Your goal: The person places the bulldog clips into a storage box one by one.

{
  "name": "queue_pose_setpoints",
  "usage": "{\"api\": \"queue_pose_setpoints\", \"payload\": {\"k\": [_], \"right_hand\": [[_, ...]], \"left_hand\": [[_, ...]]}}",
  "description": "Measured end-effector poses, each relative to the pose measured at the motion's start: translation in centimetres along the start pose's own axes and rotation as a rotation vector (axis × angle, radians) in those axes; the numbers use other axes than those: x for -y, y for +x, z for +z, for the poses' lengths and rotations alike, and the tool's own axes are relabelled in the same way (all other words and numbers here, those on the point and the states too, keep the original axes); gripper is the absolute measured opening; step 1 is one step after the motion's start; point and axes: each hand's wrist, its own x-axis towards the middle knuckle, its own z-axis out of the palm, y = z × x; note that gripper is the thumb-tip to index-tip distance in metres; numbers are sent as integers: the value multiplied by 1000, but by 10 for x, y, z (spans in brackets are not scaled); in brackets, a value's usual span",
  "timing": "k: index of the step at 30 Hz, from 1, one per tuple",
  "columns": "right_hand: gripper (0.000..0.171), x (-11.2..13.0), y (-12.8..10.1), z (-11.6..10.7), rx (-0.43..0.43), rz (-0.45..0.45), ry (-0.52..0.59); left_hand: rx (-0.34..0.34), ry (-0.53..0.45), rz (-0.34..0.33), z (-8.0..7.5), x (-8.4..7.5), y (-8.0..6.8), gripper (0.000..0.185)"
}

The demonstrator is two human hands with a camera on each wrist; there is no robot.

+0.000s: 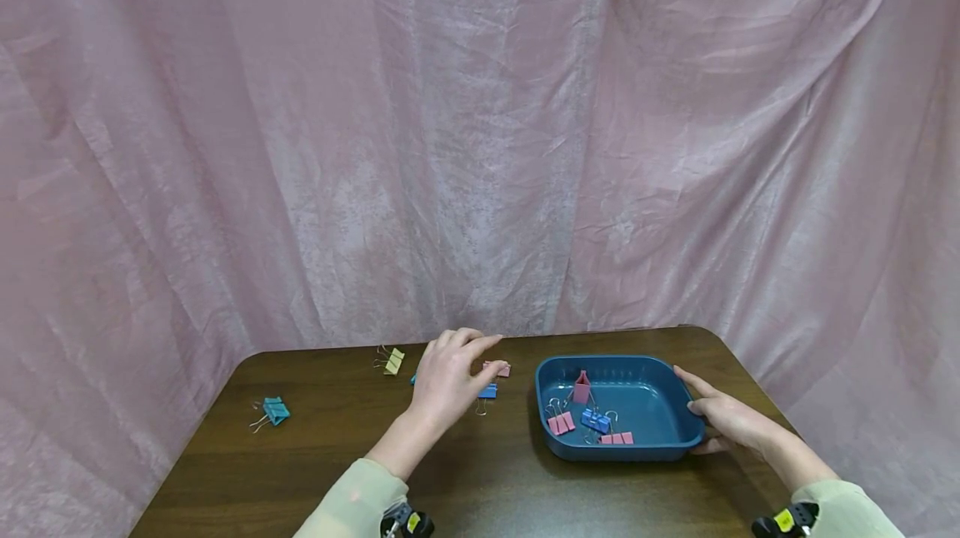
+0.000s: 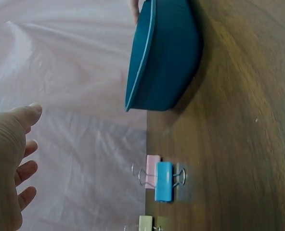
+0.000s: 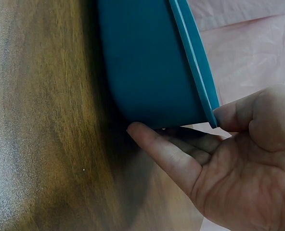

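Note:
My left hand [image 1: 448, 376] hovers above the table left of the blue plastic tray [image 1: 652, 453], thumb and fingers apart, holding nothing. Under and beyond it lie a blue binder clip [image 1: 487, 391] and a pink binder clip [image 1: 504, 370], both partly covered in the head view; the left wrist view shows the blue clip [image 2: 163, 181] in front of the pink one. My right hand [image 1: 733, 420] grips the tray's right end. In the right wrist view its thumb [image 3: 234, 115] is at the rim, the fingers against the outer wall. Inside the tray lie several pink and blue binder clips.
A yellow binder clip [image 1: 393, 361] lies near the back edge of the brown wooden table [image 1: 322, 455]. Farther left is a teal binder clip [image 1: 276, 410]. A bit of another teal clip [image 1: 413, 379] peeks out beside the left hand. Behind the table hangs a pink curtain [image 1: 450, 146].

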Motion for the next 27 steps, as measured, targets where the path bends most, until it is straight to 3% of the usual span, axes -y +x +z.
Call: {"api": "queue_pose_setpoints", "payload": {"k": [7, 27], "right_hand": [[68, -1, 1, 0, -8, -5, -11], [69, -2, 1, 0, -13, -8, -20]], "left_hand": [[-14, -1, -5, -3, 10, -2, 39], [67, 80, -91, -2, 42, -12, 38]]}}
